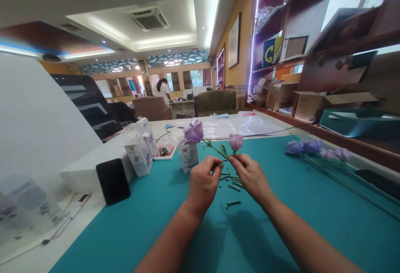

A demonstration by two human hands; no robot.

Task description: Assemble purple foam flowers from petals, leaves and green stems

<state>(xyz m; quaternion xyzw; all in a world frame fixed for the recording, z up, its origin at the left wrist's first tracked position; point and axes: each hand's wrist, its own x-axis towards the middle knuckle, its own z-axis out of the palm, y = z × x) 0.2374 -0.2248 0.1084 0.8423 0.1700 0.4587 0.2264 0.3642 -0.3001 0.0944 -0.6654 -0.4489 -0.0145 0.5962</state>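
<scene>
My right hand (251, 177) is closed, thumb and fingers pinching a green stem (215, 149) just below a light purple rosebud (236, 142). From the same spot the stem slants up to the left and carries a larger open purple rose (193, 132). A green leaf (223, 149) stands between the two blooms. My left hand (203, 181) is closed in a pinch right beside the right fingertips, on a small green stem part (221, 164) mostly covered by the fingers. Below the hands, several short green stem pieces (234, 187) lie scattered on the teal mat (162, 223).
Several long-stemmed purple flowers (312, 147) lie at the right. A white printed box (189, 158) stands behind my left hand, more boxes (137, 156) farther left. A black phone-like slab (113, 181) leans against a white box. One person (162, 90) stands far back.
</scene>
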